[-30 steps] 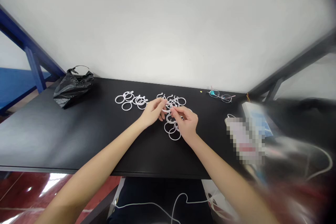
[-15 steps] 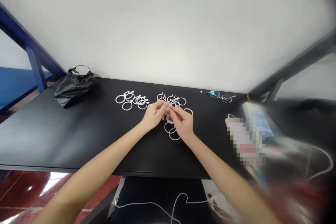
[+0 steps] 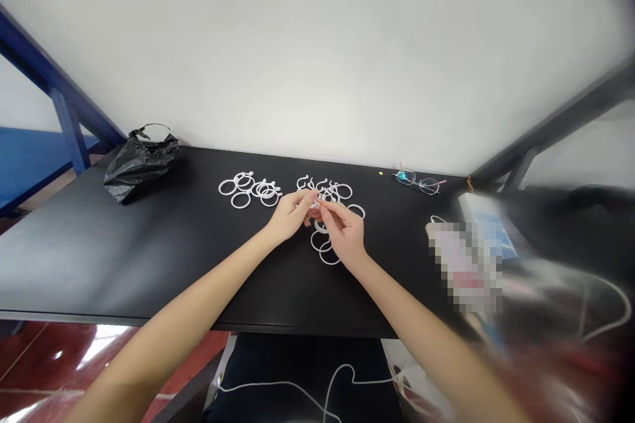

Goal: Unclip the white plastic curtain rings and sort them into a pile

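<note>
My left hand (image 3: pixel 289 214) and my right hand (image 3: pixel 343 230) meet over the middle of a black table (image 3: pixel 149 258), fingertips pinched together on one small white plastic ring (image 3: pixel 314 203). Under and behind the hands lies a pile of several white rings (image 3: pixel 331 190), some with open clips. More rings (image 3: pixel 322 248) lie just in front of my right hand. A second group of white rings (image 3: pixel 248 189) sits to the left of my left hand.
A crumpled black plastic bag (image 3: pixel 139 160) lies at the table's back left. Eyeglasses (image 3: pixel 417 180) rest at the back right near a tiny yellow speck (image 3: pixel 380 174). A blurred box and blue packet (image 3: pixel 471 251) occupy the right side. White cable (image 3: pixel 307 390) hangs below the table edge.
Both hands drew slightly closer together and the fingertips now pinch the ring between them. The rings on the table have not moved.
</note>
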Action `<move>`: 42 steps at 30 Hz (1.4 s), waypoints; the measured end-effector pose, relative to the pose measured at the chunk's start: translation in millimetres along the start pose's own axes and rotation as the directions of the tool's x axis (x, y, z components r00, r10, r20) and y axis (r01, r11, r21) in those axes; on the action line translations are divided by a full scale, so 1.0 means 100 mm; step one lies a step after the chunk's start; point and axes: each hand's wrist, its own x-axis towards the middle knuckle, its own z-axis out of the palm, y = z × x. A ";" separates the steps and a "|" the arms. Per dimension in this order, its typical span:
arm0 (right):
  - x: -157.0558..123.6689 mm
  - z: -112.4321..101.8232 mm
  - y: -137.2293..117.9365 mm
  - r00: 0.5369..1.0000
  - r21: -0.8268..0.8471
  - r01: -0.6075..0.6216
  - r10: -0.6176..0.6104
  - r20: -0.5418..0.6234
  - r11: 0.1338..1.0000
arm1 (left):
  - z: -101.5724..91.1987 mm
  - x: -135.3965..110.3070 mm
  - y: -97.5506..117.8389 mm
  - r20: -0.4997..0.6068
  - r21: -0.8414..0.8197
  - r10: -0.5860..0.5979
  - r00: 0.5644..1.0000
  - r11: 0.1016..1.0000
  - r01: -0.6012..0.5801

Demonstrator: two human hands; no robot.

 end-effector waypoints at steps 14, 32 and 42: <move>0.01 0.01 -0.03 0.998 -0.015 -0.067 0.066 -0.012 0.998 | -0.97 0.15 -0.08 -0.259 0.847 0.161 0.952 0.512 0.143; 0.05 -0.05 0.04 0.985 -0.458 0.169 -0.171 0.038 0.873 | -0.82 0.15 -0.10 -0.212 0.910 0.344 0.915 0.410 0.057; 0.15 -0.16 0.12 0.992 -0.614 0.031 0.050 0.114 0.788 | -0.34 0.06 -0.16 0.258 0.789 0.282 0.924 0.491 -0.370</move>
